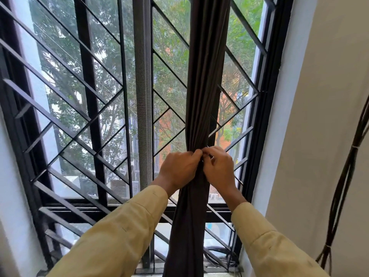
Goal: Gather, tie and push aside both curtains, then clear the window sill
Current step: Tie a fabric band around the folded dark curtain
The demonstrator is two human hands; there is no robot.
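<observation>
left hand [179, 168]: fingers curled, pinching the curtain [201, 96] at its front, fingertips touching the right hand's
right hand [219, 166]: same pinch from the curtain's other side
curtain: bunched into one tight rope, hanging straight in front of the grille [79, 116]
step: likely knotting the tie; the tie itself is too small to make out
next: cinch tight, then push the bundle towards the window frame [267, 116] right of the curtain
second curtain: not in view
window sill [219, 273]: below the curtain foot, cables [217, 252] just right of it, not yet cleared
</observation>
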